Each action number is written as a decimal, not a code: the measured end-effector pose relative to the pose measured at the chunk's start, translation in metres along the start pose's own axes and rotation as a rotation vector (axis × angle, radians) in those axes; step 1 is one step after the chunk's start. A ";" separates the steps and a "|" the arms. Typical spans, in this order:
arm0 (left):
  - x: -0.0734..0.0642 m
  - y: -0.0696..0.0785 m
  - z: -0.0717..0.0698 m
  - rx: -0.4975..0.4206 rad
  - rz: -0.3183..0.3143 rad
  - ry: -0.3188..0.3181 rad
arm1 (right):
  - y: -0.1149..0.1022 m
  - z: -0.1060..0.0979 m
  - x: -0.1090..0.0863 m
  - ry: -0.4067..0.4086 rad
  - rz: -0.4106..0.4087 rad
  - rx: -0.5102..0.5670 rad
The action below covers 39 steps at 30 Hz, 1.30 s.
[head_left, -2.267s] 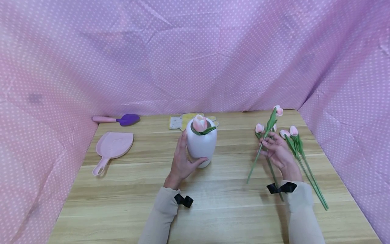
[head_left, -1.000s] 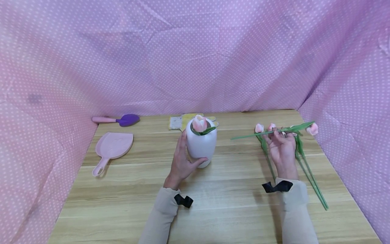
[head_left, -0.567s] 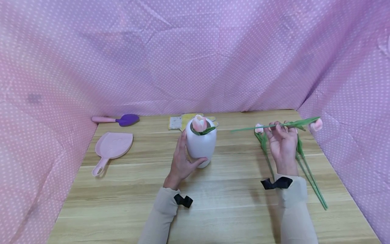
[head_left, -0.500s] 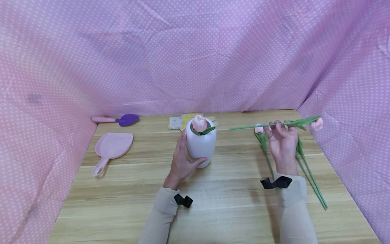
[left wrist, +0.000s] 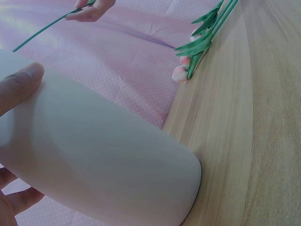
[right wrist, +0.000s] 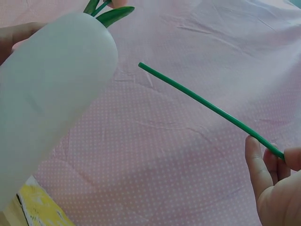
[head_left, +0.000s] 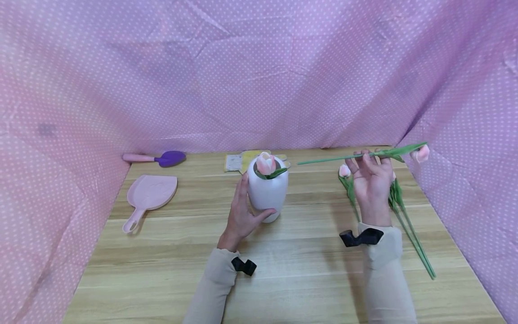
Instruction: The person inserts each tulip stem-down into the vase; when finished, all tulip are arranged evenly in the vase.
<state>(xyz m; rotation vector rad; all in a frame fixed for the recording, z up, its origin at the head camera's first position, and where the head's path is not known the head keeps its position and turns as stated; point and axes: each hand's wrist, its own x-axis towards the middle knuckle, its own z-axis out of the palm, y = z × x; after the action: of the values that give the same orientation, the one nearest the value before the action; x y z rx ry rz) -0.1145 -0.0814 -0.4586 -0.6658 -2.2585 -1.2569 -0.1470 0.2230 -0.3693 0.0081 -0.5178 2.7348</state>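
Note:
A white vase (head_left: 267, 193) stands on the wooden table (head_left: 291, 270) with one pink tulip (head_left: 265, 164) in it. My left hand (head_left: 242, 211) grips the vase from its left side, thumb in front. The vase fills the left wrist view (left wrist: 103, 160). My right hand (head_left: 370, 177) pinches a pink tulip stem (head_left: 344, 158) and holds it level above the table, bloom (head_left: 421, 154) to the right and cut end towards the vase. The stem (right wrist: 211, 108) crosses the right wrist view beside the vase (right wrist: 51, 94).
Several more pink tulips (head_left: 400, 211) lie on the table under and right of my right hand. At the back left are a pink dustpan (head_left: 149, 194) and a purple scoop (head_left: 163, 158). A yellow glove (head_left: 243, 161) lies behind the vase. Pink dotted cloth (head_left: 259, 76) walls three sides.
My right hand picked one tulip off the pile, turned it level and raised it, its cut end now pointing at the vase. The left hand and vase stayed still.

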 end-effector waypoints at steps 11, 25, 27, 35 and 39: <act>0.001 0.002 -0.001 0.007 0.004 0.001 | 0.014 0.017 -0.003 -0.085 0.022 -0.014; 0.001 0.004 -0.001 0.000 -0.048 -0.008 | 0.033 0.033 -0.010 -0.188 0.046 -0.137; 0.001 0.004 -0.001 0.001 -0.045 -0.007 | 0.036 0.034 -0.011 -0.207 0.040 -0.148; 0.001 0.002 0.000 0.004 -0.024 -0.001 | 0.046 0.040 -0.015 -0.256 0.002 -0.225; 0.001 0.002 0.000 0.005 -0.035 -0.002 | 0.050 0.043 -0.016 -0.278 0.006 -0.258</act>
<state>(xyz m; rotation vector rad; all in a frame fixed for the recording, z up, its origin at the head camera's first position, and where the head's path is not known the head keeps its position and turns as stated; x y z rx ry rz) -0.1136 -0.0802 -0.4568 -0.6286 -2.2837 -1.2676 -0.1520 0.1584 -0.3477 0.3249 -0.9447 2.6652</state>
